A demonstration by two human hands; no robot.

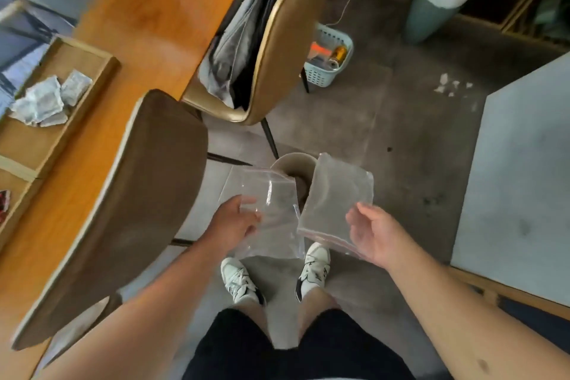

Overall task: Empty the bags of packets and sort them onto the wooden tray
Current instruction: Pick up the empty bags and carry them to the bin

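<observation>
View from my head, looking down as I stand between two chairs. My left hand (239,222) is partly curled, thumb on top and fingers beneath, pinching the near left edge of a clear, empty plastic zip bag (271,213) that hangs flat in front of my legs. My right hand (371,233) is more open, palm turned inward, fingers loosely spread; its fingertips and thumb grip the near right corner of a second clear, empty plastic zip bag (337,197), which tilts upward and away from me. The two bags are just beside each other, their inner edges touching or overlapping; which, I cannot tell. Both are held above a round beige waste bin (293,163) on the grey tiled floor (401,133), directly beyond my white sneakers (313,268).

At left, the orange-brown wooden tabletop (160,9) carries the shallow, light wooden tray (101,71), divided into compartments. A loose heap of small white-and-grey paper packets (46,99) lies in its far compartment, well apart from my hands. A brown padded chair back (123,210) stands between me and the tray; a second tan chair (287,49) holds grey and black clothing. A pale blue plastic basket (330,55) sits on the floor beyond it.
</observation>
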